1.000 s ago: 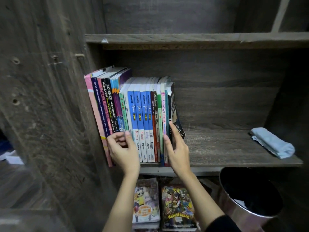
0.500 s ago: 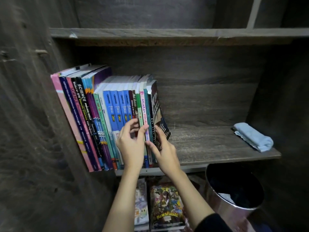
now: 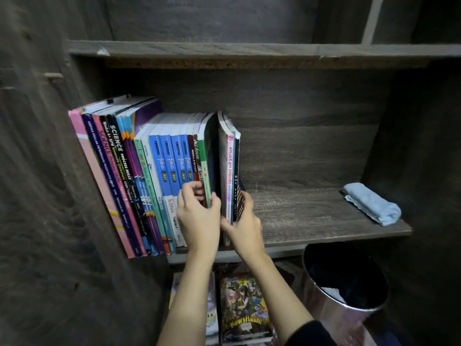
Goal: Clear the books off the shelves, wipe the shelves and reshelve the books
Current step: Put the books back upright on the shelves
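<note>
Book row [image 3: 159, 171] at left end of shelf [image 3: 311, 216], leaning left: pink, navy, blue spines. Left hand [image 3: 198, 221] grips green-spined book [image 3: 205, 171] — dark gap — right hand [image 3: 245, 228] pinches end books [image 3: 230, 166], pink and black. Blue cloth [image 3: 371, 203] folded, far right.

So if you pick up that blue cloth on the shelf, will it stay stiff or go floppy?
Probably floppy: the blue cloth lies folded in soft, rounded rolls, so it would likely droop and unfold when lifted. It looks light for its size. It seems unlikely to roll, resting flat on the shelf.
</note>
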Motion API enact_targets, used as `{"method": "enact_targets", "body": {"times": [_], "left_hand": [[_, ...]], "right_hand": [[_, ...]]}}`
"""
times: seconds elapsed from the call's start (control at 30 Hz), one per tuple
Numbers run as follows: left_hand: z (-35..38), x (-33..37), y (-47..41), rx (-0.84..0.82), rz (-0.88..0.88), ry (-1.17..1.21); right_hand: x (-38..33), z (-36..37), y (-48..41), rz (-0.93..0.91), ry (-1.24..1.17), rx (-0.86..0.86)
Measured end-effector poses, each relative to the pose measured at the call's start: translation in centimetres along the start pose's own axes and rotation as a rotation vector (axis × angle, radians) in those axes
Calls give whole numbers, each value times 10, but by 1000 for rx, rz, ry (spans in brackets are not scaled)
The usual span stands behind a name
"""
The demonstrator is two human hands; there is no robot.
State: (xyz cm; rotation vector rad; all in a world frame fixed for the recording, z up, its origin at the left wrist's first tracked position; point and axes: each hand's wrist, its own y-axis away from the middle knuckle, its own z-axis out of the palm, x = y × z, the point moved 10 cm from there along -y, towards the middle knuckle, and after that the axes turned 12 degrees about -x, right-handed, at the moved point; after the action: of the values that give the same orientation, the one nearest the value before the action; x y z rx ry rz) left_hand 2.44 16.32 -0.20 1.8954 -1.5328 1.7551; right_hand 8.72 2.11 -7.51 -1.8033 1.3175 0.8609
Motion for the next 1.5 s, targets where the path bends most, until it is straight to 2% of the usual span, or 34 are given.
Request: {"method": "enact_targets", "body": {"times": [0.1, 0.27, 0.43, 0.57, 0.73, 0.93, 1.23, 1.37, 1.5], "left_hand": [[11, -6, 1, -65, -43, -126], [15, -3, 5, -102, -23, -82], [4, 12, 21, -93, 61, -50], [0, 9, 25, -66, -117, 94], [3, 13, 26, -105, -147, -111], [0, 15, 22, -99, -75, -162], [-16, 30, 30, -207, -59, -174], [-32, 42, 36, -242, -52, -173], [-50, 50, 42, -303, -87, -238]], "right_hand": [[22, 16, -6, 130, 96, -137], [19, 27, -13, 76, 172, -161], [18, 29, -10, 23, 109, -228], [16, 32, -7, 6, 166, -277], [19, 39, -11, -18, 35, -453], [21, 29, -11, -1, 109, -317], [28, 27, -11, 52, 172, -276], [25, 26, -5, 99, 216, -293], [16, 32, 4, 108, 162, -412]]}}
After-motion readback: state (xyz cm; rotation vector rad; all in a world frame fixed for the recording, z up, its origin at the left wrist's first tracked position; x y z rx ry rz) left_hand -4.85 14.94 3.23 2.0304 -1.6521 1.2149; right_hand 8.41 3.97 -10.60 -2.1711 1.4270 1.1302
